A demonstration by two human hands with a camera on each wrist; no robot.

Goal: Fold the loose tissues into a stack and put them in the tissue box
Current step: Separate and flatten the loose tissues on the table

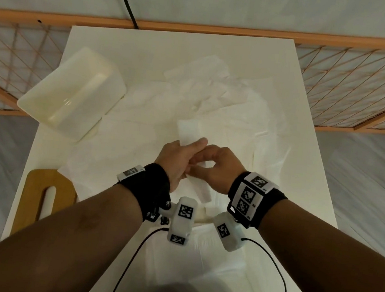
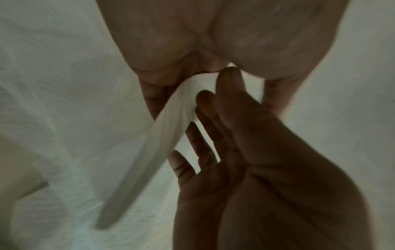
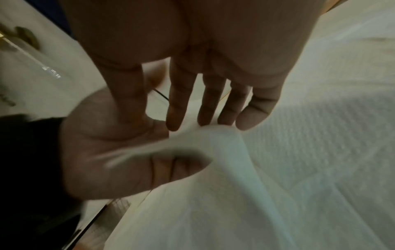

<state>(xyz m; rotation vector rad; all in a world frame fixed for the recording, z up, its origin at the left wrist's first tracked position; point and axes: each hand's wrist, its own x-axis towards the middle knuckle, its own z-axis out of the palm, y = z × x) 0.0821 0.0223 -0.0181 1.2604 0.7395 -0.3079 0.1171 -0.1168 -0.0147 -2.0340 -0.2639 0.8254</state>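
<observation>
A folded white tissue strip point(image 1: 189, 131) is held above the table's middle, between both hands. My left hand point(image 1: 181, 156) pinches it, with the thumb laid across the strip point(image 3: 186, 152) and the fingers behind it. My right hand point(image 1: 215, 165) meets it from the right. Its straight fingers point(image 3: 177, 110) touch the strip's upper edge point(image 2: 162, 135). Several loose tissues point(image 1: 227, 102) lie spread and overlapping over the table point(image 1: 149, 46). The cream plastic tissue box point(image 1: 73, 93) stands tilted at the table's left edge, apart from both hands.
A wooden lid point(image 1: 37, 191) with a long slot lies at the near left corner. Black cables point(image 1: 132, 253) run from the wrist cameras toward me. An orange lattice rail point(image 1: 337, 66) runs behind and beside the table.
</observation>
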